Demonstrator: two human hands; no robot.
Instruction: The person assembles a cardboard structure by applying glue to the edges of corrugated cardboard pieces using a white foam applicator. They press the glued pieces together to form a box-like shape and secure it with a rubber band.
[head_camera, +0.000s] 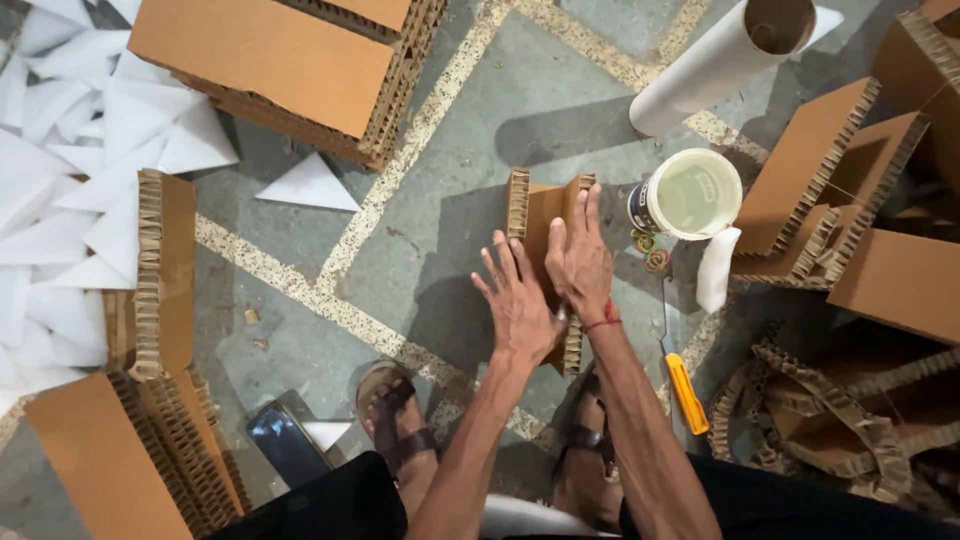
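Cardboard, brown and honeycomb-edged, sits right under your palms: the honeycomb board piece (545, 215) lies on the speckled floor (440, 190) between your feet, its long axis running straight away from you. Your left hand (518, 305) is flat on its near left side, fingers spread and pointing forward, gripping nothing. Your right hand (580, 262) presses on top a little further out, fingers together and extended along the board toward its far corrugated end; also unclenched, just pushing down. So the right hand is the one nearer that far end.

Just right of your right hand stand a round tub with a pale lid (688, 194), a white cloth scrap (716, 268) and a yellow-handled cutter (684, 385). A white tube (715, 65) lies beyond. White paper triangles (70, 130) litter the left, with stacked honeycomb panels (290, 65) around.
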